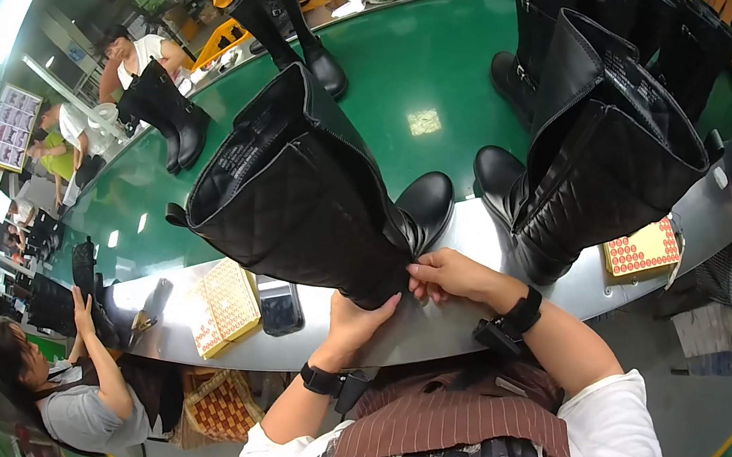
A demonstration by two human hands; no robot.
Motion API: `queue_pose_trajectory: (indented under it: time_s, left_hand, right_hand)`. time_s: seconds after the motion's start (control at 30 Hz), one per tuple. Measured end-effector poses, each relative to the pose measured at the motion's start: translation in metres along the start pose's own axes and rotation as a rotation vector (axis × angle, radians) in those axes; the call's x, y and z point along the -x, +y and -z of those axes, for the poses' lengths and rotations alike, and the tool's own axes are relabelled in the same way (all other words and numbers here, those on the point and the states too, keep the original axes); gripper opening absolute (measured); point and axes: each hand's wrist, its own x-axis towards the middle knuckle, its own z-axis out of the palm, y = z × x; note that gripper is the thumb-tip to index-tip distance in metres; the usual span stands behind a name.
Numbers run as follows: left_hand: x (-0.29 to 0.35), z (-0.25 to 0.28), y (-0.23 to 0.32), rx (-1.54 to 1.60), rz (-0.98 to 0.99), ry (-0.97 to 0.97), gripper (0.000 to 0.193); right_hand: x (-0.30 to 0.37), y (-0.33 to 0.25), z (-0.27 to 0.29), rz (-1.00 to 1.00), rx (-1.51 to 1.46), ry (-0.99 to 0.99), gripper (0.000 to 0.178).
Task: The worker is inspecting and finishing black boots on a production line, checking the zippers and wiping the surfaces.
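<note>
The boot (297,208) looks soft and floppy-shafted, best held at the ankle, where the left hand (355,324) clasps it; the right hand (459,275) pinches its side, fingers (424,278) closed.

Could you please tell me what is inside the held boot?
Inside the held boot, dark lining with small printing shows near the top; whatever lies in the foot is covered.

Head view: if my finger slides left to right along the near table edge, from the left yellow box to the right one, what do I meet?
Left yellow box → dark flat thing → left hand → right hand → right yellow box.
</note>
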Motion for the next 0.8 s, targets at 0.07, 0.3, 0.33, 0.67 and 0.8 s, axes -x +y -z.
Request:
queue_pose_trajectory:
  time_s: [0.07, 0.3, 0.33, 0.67, 0.8]
  left_hand:
    - [-0.001, 0.001, 0.001, -0.081, 0.007, -0.068, 0.04]
    - [-0.003, -0.004, 0.0, -0.08, -0.057, -0.044, 0.035]
    - [-0.003, -0.003, 0.001, -0.044, -0.049, -0.074, 0.035]
    - [0.006, -0.01, 0.012, 0.021, -0.046, -0.016, 0.039]
    - [0.006, -0.011, 0.0, 0.013, -0.085, 0.041, 0.047]
  right_hand:
    - [0.002, -0.002, -0.004, 0.013, -0.035, 0.024, 0.031]
    - [0.04, -0.083, -0.029, 0.488, -0.342, -0.134, 0.031]
    - [0.048, -0.101, -0.033, 0.542, -0.355, -0.14, 0.031]
    - [0.093, -0.192, -0.06, 0.645, -0.26, -0.118, 0.034]
    - [0.106, -0.198, -0.062, 0.905, 0.335, 0.412, 0.033]
